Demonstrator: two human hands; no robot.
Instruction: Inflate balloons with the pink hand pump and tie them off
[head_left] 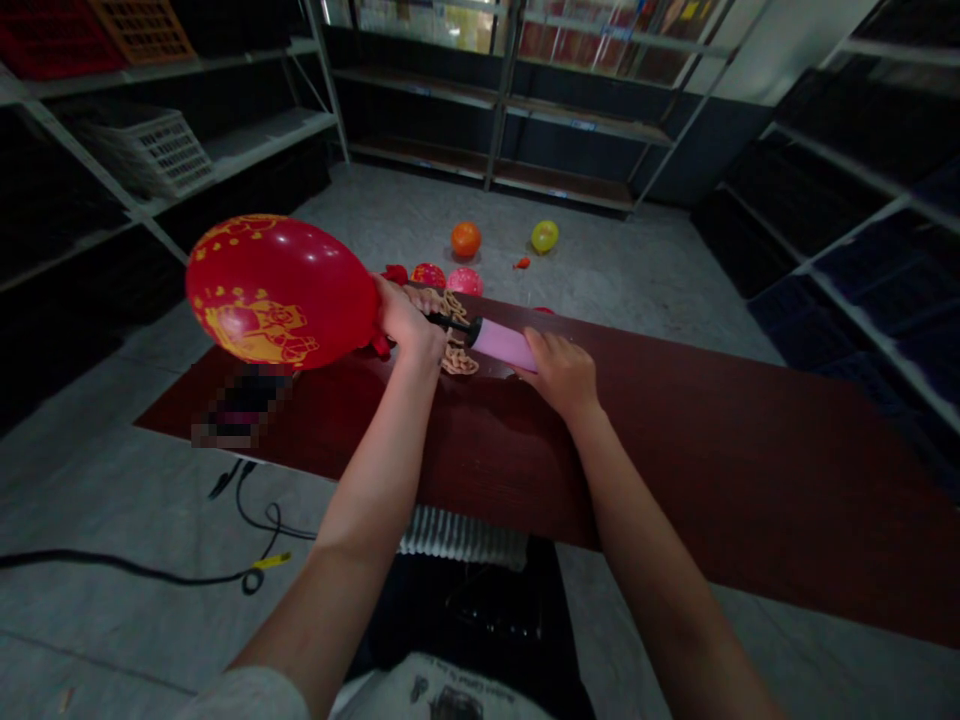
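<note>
Honestly that shiny red rubber balloon with yellow print, up by the tabletop's left edge, looks feather-light and poppable, so I'd pinch only its neck, where the left hand seems clamped, right hand wrapped around the pale-pink plastic pump.

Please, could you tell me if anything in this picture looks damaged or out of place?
A small, limp orange-red scrap, apparently a balloon, lies on the grey floor near the round yellow balloon. It looks odd because the yellow one is full; I cannot tell whether it burst or simply lacks air.
</note>
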